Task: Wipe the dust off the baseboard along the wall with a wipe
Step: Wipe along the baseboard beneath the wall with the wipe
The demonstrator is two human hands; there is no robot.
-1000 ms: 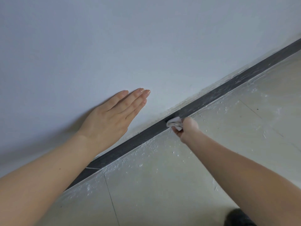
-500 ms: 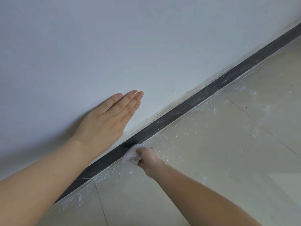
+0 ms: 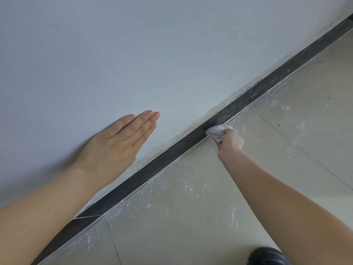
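In the head view, my left hand [image 3: 112, 148] lies flat against the wall [image 3: 133, 54]. Its fingers [image 3: 145, 121] are straight, close together and released, holding nothing. The palm sits just above the baseboard [image 3: 152, 169].

My right hand [image 3: 230, 141] is clenched around the wipe [image 3: 217, 131], a small crumpled white wad that sticks out of the fist toward the wall. The wipe presses on the baseboard's face at the floor's far edge, roughly midway along the strip that shows. My right forearm reaches across the floor [image 3: 191, 217] from the lower right corner.

The baseboard is a narrow dark band running along that edge of the floor, from lower left to upper right. To the upper right of the wipe it carries pale streaks and smears; to the lower left it looks darker and more even. A rough pale line runs along its top against the wall.

The floor is pale tile with thin joints, and white specks [image 3: 191, 186] are scattered on it near the baseboard. A dark rounded thing [image 3: 267, 257] shows at the floor's near edge, beside my right forearm; I cannot tell what it is.
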